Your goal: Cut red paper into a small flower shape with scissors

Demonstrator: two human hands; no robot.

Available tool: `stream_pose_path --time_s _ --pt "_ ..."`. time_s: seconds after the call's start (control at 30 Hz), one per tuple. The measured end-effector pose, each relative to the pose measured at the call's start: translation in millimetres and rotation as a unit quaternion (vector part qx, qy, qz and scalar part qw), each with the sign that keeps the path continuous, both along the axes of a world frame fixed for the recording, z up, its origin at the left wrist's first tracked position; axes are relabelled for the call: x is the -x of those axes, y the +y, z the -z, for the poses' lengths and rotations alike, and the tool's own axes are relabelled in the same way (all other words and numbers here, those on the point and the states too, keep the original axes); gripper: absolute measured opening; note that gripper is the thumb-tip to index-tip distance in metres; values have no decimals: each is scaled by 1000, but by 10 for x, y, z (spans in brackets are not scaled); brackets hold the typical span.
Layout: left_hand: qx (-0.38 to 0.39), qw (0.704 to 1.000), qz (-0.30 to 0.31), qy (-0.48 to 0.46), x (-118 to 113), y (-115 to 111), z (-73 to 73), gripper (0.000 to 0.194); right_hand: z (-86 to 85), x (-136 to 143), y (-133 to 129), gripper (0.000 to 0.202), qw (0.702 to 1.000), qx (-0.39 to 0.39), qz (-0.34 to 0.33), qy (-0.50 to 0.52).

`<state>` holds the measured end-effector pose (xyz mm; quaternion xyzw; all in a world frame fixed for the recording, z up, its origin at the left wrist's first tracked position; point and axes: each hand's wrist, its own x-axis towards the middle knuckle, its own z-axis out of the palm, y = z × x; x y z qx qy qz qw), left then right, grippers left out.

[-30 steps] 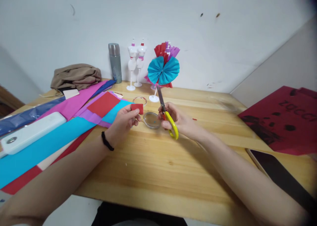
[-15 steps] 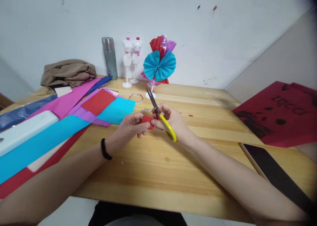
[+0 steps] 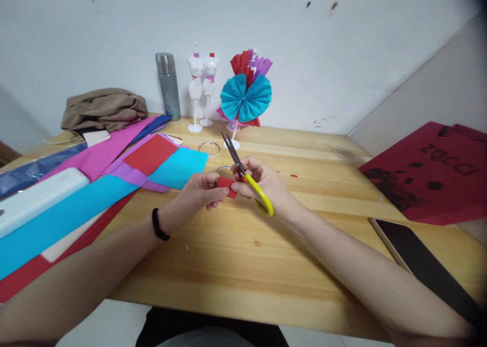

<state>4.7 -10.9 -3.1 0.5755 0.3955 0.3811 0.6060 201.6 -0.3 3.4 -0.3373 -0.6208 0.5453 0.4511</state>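
Between my two hands is a small folded piece of red paper (image 3: pixel 227 185). My left hand (image 3: pixel 201 188) pinches its left side, with thumb and fingers closed. My right hand (image 3: pixel 261 179) grips the right side with thumb and fingertips. Yellow-handled scissors (image 3: pixel 259 195) also hang in my right hand, their dark blades pointing up and away, slightly apart. Just behind the fingers lies a roll of tape (image 3: pixel 223 169), partly hidden. A second ring of tape (image 3: pixel 209 149) rests farther back.
Coloured paper sheets (image 3: pixel 178 168) and a white case (image 3: pixel 45 200) cover the left side. Two white mannequins (image 3: pixel 195 88), a paper-dressed one (image 3: pixel 247 101) and a flask (image 3: pixel 167 88) stand along the wall. To the right are a phone (image 3: pixel 418 261) and a red bag (image 3: pixel 429 179).
My hands stay on the red paper, with only a slight shift of the fingers. The scissors have tilted a little to the left at the tips. The whole view has moved slightly.
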Motion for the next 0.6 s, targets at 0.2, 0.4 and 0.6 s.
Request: stream_pose_path --time_s 0.2,0.4,0.6 --pt "-13 999 -9 -37 16 1 19 23 15 -9 1 57 996 83 17 34" --pt "-9 998 -33 -47 14 9 35 25 28 -1 2 56 995 91 12 28" --pt "-8 999 -22 -48 16 16 34 26 34 25 -23 46 996 82 21 29"
